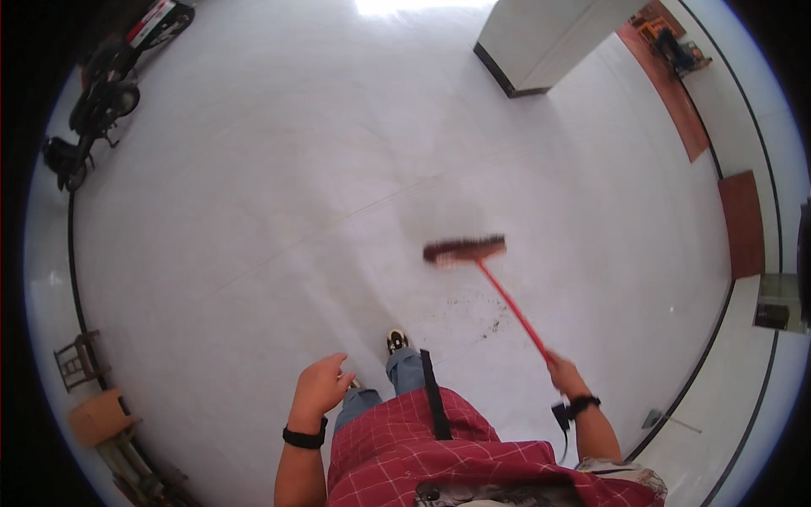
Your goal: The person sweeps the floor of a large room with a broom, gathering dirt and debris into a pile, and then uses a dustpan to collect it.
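Note:
My right hand [568, 375] is closed around the upper end of a red broom handle [515, 311]. The broom's wide head [465, 250], with dark bristles, is held out in front of me and blurred by motion; whether it touches the floor is hard to tell. Dark specks of dirt [490, 325] lie scattered on the pale floor between the broom head and my feet. My left hand [321, 384] hangs free beside my body, loosely bent, with a gap between thumb and finger and nothing in it.
A pillar [549, 42] stands ahead to the right. Parked motorbikes [106, 93] line the far left. Along the left wall are a small wooden chair [80, 362] and a brown box-like piece [100, 418]. A reddish board [742, 224] and a long-handled dustpan-like tool [652, 418] are by the right wall.

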`<state>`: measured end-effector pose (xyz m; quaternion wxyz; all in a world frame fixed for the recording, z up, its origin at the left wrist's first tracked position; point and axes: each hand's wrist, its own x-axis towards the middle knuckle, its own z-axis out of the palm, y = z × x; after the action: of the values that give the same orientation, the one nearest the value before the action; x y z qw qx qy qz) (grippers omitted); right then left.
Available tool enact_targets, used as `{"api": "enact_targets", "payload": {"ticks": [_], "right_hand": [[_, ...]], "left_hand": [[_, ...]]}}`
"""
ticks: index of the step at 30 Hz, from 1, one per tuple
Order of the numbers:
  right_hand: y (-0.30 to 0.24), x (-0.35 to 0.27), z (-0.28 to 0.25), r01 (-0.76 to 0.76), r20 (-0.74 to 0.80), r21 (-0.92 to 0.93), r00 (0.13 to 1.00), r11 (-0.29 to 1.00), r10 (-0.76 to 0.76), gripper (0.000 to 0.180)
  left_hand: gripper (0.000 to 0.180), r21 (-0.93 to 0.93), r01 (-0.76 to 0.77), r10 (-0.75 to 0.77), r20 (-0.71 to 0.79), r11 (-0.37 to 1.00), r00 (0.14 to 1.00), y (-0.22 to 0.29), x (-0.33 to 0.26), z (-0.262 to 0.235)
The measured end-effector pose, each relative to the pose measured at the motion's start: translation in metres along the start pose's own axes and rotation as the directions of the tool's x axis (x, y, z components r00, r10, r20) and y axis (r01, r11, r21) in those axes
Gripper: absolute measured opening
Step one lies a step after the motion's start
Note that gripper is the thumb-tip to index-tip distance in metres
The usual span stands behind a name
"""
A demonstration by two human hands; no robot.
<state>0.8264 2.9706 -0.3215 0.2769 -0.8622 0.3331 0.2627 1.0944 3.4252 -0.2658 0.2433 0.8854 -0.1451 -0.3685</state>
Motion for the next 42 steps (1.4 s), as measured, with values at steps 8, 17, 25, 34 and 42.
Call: {"api": "enact_targets", "payload": {"ticks": [8,17,25,34,42], "right_hand": [[-0.04,0.279,0.003,0.026,-0.246,0.004,0.969,1.0,-0.024,0.039],[0.061,0.111,0.126,-0.121,-0.109,-0.056,0.987,0.991,0.115,0.047],[-0.007,-0.098,0.051,-0.359,0.285,0.032,0.898,0.933,0.336,0.05],[-0.072,0.02,0.079,0.201,0.155,-0.114,0.971,0.973,-0.182,0.05],[-0.119,0.109,0.127,0.394,0.155,-0.289,0.919,0.872,-0.363,0.046]], "left_hand": [[0.035,0.082,-0.013,0.004,0.113,0.997,0.994,-0.004,-0.019,0.029],[0.033,0.057,0.026,-0.035,0.158,0.998,0.987,0.001,-0.026,0.036],[0.034,0.026,-0.155,0.155,0.003,0.988,0.988,-0.002,-0.016,0.035],[0.035,-0.004,0.031,-0.031,-0.02,1.0,0.999,-0.018,-0.077,0.037],[0.038,-0.138,0.206,-0.221,-0.104,0.969,0.97,-0.034,-0.152,0.086]]}}
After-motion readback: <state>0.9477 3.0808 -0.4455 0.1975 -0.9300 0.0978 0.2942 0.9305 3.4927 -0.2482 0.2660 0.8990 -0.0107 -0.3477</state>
